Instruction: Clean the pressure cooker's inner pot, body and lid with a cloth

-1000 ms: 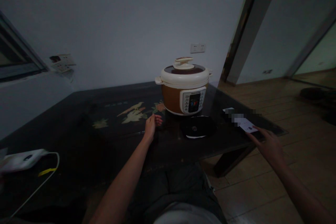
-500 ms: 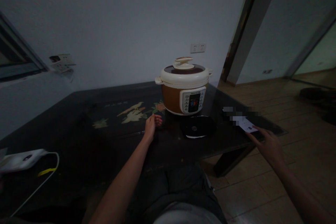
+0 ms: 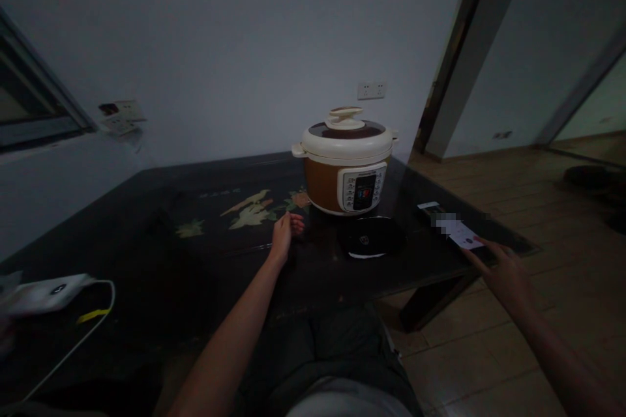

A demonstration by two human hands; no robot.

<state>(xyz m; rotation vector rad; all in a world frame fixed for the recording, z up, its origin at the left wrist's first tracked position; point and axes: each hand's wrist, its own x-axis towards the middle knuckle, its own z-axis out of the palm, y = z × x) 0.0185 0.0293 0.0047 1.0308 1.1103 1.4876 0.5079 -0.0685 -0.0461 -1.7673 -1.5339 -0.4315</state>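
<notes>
My left hand (image 3: 287,234) rests on its side on the dark table (image 3: 235,300), fingers loosely bent and slightly apart, nothing visible in them. Just beyond it to the right stands a brown and cream electric pressure cooker (image 3: 320,184) with its lid on and its button panel facing me. A flat black pad with a small emblem (image 3: 376,234) lies in front of the cooker. At the table's right side, my right hand (image 3: 503,273) has its thumb and a finger on the near end of a smartphone (image 3: 462,233). The phone lies flat with a lit screen, partly blurred out.
A white power strip (image 3: 49,293) with a white cable (image 3: 68,353) lies at the left, beside a yellow strip (image 3: 92,316). Wall sockets (image 3: 372,90) are behind the cooker. The tabletop carries a bird and flower picture (image 3: 252,212). Tiled floor (image 3: 562,313) lies right of the table.
The whole view has shifted slightly to the right. Both hands stay in nearly the same place, and the cooker, pad and phone have not visibly moved on the table.
</notes>
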